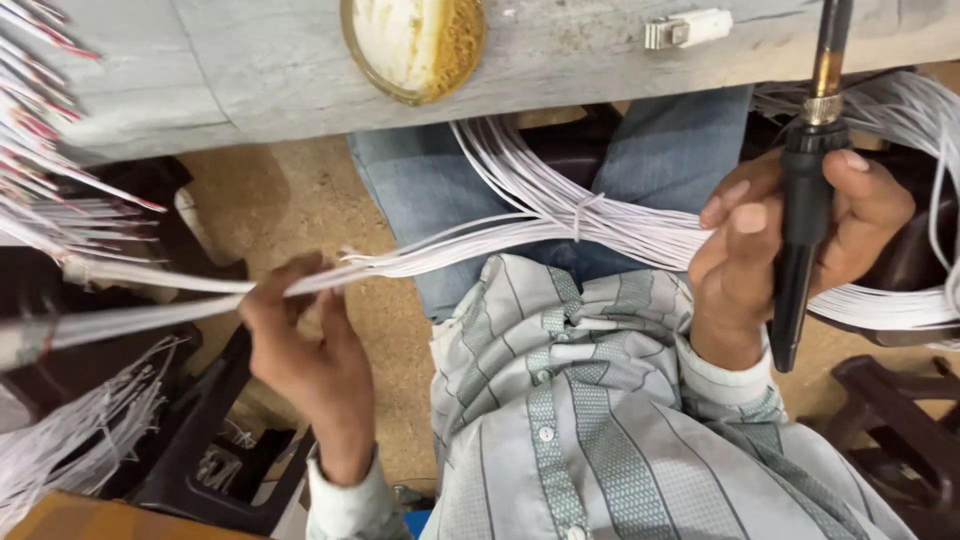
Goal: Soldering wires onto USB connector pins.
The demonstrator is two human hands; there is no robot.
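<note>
A thick bundle of thin white wires runs from the right across my lap to the left, tied once near the middle. My left hand pinches a few strands of it at the left, below the grey table's edge. My right hand grips the black handle of a soldering iron, held upright with its metal shaft rising past the table edge; the fingers also rest against the wires. My striped shirt and blue jeans fill the lower middle.
A grey tabletop spans the top, holding a round tin with white and yellow-brown paste and a small white connector. Red-tipped wire ends fan out at left. Dark plastic stools stand on the brown floor.
</note>
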